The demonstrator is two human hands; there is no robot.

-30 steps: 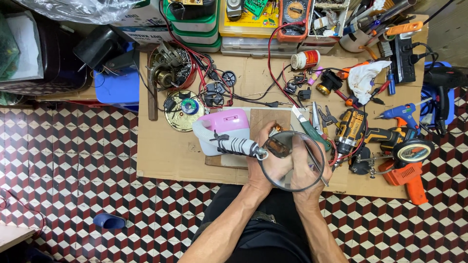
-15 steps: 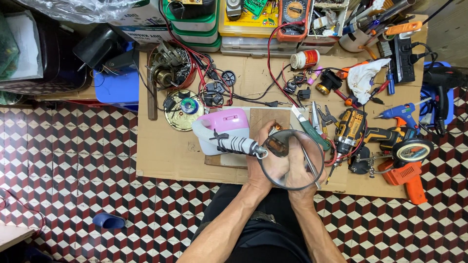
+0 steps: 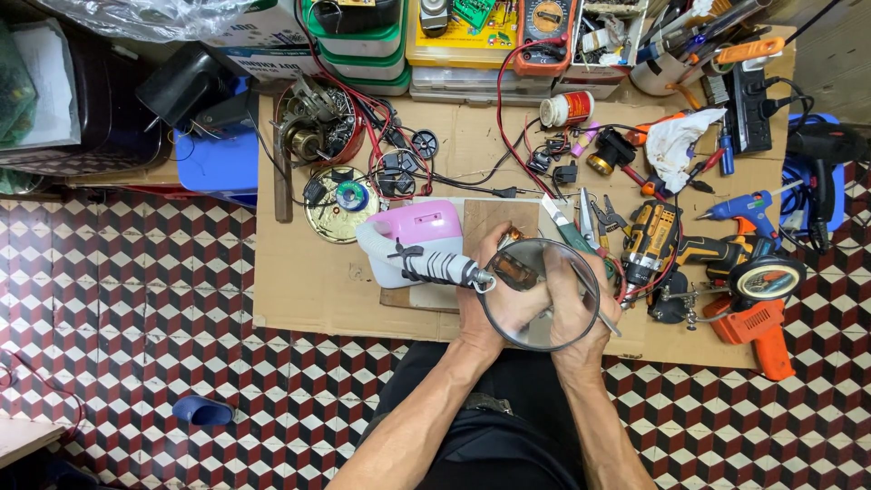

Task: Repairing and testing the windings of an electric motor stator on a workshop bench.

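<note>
Head cam, top-down: both hands sit together under a round magnifying lens (image 3: 540,295) at the near edge of the cardboard sheet (image 3: 308,290). Left hand (image 3: 497,295) is curled around a small coppery motor part (image 3: 517,268), fingers closed on it, part just ahead of the knuckles. Right hand (image 3: 581,304) is pinched shut on a thin metal tool (image 3: 594,304) — probably tweezers or a probe, the lens distorts it. Tool's long axis runs diagonally, tip up-left toward the part, tail down-right past the lens rim. Right hand is nearer the tool tip; left only steadies. Lens's taped handle (image 3: 440,268) points left over a pink-and-white appliance housing (image 3: 413,240). Cordless drill (image 3: 653,240) lies well right.
</note>
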